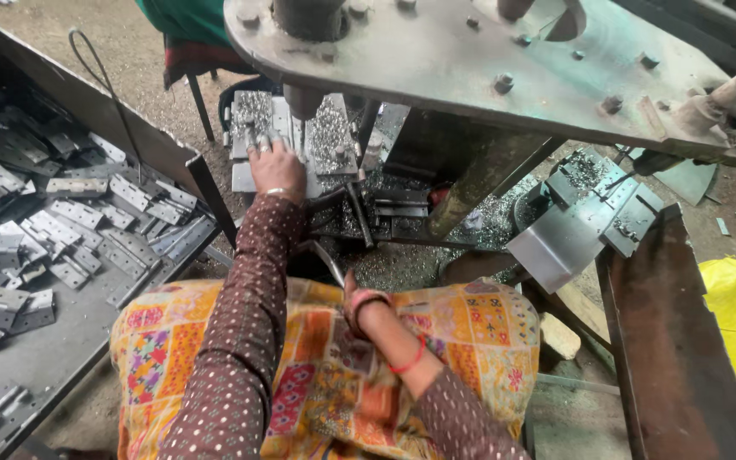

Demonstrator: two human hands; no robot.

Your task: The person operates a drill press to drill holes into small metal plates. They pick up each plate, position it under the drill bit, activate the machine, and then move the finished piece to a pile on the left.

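Your left hand (276,162) lies flat, fingers spread, on a metal plate (249,115) on the press bed (334,128) beneath the punch (302,102); your right hand (358,308) rests in your lap, its grip hidden; hinge pieces (61,221) fill the tray (53,349) at left.

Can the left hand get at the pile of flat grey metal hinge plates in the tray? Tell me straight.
Probably yes. The left hand rests on the press bed, and the pile of flat grey metal hinge plates lies open beside that arm; only the tray's dark raised wall stands between.
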